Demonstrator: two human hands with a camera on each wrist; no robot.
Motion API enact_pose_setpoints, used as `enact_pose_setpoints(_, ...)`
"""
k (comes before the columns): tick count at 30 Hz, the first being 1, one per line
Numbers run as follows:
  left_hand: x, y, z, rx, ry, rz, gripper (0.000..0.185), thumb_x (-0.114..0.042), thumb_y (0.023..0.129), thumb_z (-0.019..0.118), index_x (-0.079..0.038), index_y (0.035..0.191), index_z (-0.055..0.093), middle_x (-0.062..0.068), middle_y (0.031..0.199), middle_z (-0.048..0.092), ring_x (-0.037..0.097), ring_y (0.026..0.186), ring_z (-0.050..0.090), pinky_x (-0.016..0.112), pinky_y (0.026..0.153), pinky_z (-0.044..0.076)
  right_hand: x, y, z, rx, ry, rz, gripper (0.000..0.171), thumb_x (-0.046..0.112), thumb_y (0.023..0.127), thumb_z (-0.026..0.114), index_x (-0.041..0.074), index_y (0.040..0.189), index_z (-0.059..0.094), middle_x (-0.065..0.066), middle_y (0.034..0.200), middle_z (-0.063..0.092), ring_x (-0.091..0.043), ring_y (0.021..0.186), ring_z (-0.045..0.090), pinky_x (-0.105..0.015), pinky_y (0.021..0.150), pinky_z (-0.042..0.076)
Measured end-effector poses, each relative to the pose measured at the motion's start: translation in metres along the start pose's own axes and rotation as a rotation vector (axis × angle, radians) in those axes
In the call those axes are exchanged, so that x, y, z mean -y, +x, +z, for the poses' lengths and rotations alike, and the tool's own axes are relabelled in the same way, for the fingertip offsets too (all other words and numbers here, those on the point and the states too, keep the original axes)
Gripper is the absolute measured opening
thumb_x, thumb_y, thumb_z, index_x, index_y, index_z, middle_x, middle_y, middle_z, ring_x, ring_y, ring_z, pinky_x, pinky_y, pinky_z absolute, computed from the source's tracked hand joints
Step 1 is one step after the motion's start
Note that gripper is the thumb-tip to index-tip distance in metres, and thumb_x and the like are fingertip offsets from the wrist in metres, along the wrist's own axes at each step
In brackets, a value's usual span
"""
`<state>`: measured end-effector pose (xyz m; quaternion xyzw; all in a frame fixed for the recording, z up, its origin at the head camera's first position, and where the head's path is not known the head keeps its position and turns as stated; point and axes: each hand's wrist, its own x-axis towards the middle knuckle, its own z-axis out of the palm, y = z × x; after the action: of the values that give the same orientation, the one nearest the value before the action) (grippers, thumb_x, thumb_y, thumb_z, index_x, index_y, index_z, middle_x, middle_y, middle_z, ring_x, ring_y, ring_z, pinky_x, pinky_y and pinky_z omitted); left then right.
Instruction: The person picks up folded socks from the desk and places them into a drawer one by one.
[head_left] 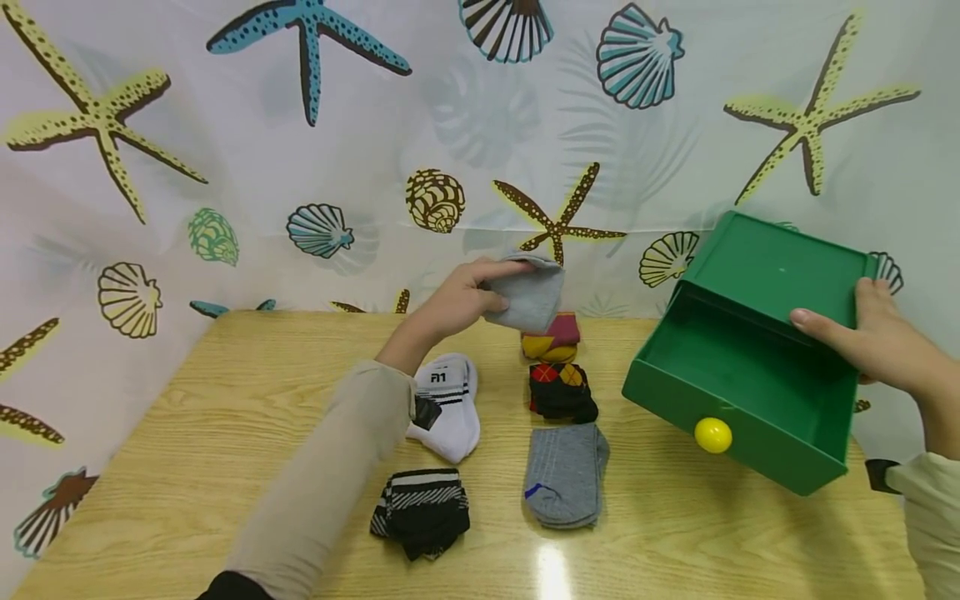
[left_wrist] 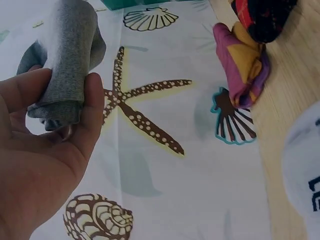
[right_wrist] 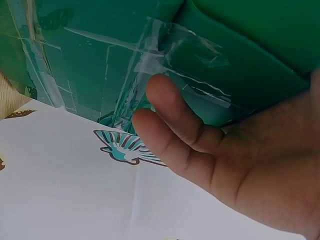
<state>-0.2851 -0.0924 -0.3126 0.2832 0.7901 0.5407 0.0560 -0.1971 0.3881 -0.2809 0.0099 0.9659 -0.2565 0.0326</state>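
Observation:
My left hand [head_left: 467, 298] grips a folded light grey sock bundle [head_left: 531, 296], raised above the far edge of the table. The left wrist view shows its ribbed cuff [left_wrist: 70, 65] between thumb and fingers. At the right, my right hand [head_left: 888, 342] holds a green box [head_left: 787, 262] by its right side, thumb across the upper face. The box is tilted, its front drawer [head_left: 738, 396] pulled out, with a yellow round knob [head_left: 713, 435]. Nothing shows inside the visible part of the drawer. Clear tape [right_wrist: 145, 62] covers the box side near my right fingers.
On the wooden table [head_left: 247, 400] lie white socks [head_left: 453, 417], black-and-white striped socks [head_left: 422, 512], grey socks [head_left: 566, 479], dark argyle socks [head_left: 562, 392] and maroon-and-mustard socks [head_left: 553, 340]. A cloth [head_left: 360, 133] printed with shells and starfish hangs behind.

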Motion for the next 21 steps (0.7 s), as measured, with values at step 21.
enact_pose_setpoints(21,-0.022,-0.003,0.017,0.082,0.173,0.081,0.061,0.001,0.097,0.055,-0.024,0.152,0.047,0.013,0.143,0.038,0.028,0.115,0.040,0.045,0.088,0.041,0.003,-0.001,0.000,0.004,0.018,0.002,0.108,0.053,0.101,0.043,-0.013,0.143,-0.031,-0.042,0.147,-0.033,-0.076,0.118,0.022,-0.061,0.065,0.055)
